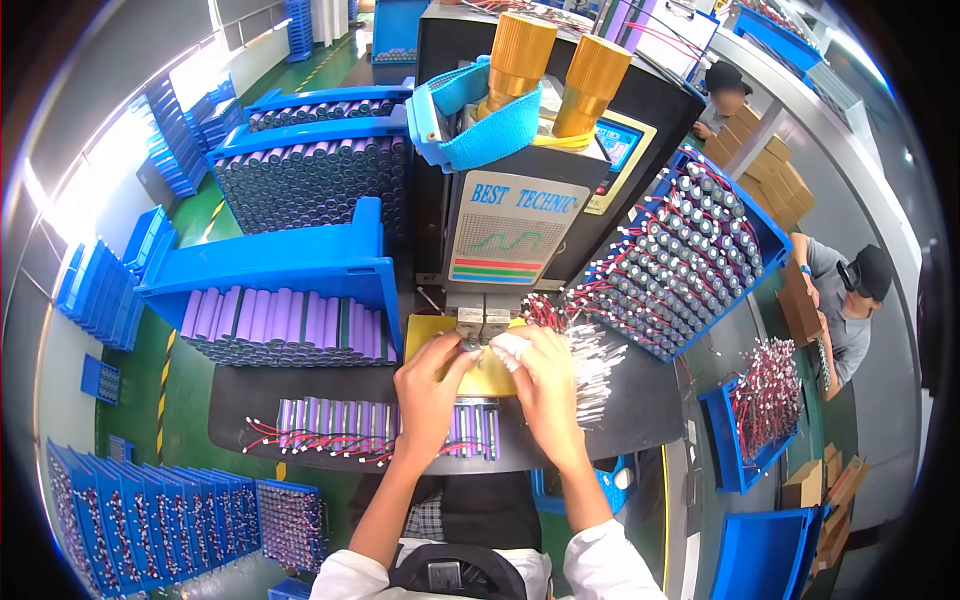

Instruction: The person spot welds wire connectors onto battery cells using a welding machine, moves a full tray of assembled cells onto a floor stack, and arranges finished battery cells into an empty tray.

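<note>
Under the head of the spot welder [515,230], both hands meet over a yellow plate [490,376]. My left hand [430,385] is closed around what looks like a battery cell [472,343], of which only a small greyish end shows. My right hand [545,375] pinches close beside it, white covers on its fingertips; what it grips there is hidden. Just in front of the plate lies a row of purple and dark cells [345,422] with red and black leads. White-tipped wire leads [592,375] are heaped beside my right hand.
A blue bin [270,262] of purple cells stands at the left, with more bins behind. To the right, a tilted blue tray [680,260] holds wired cells. A blue strap [480,135] hangs around gold knobs [522,55]. Beyond, a co-worker [850,310] handles a carton.
</note>
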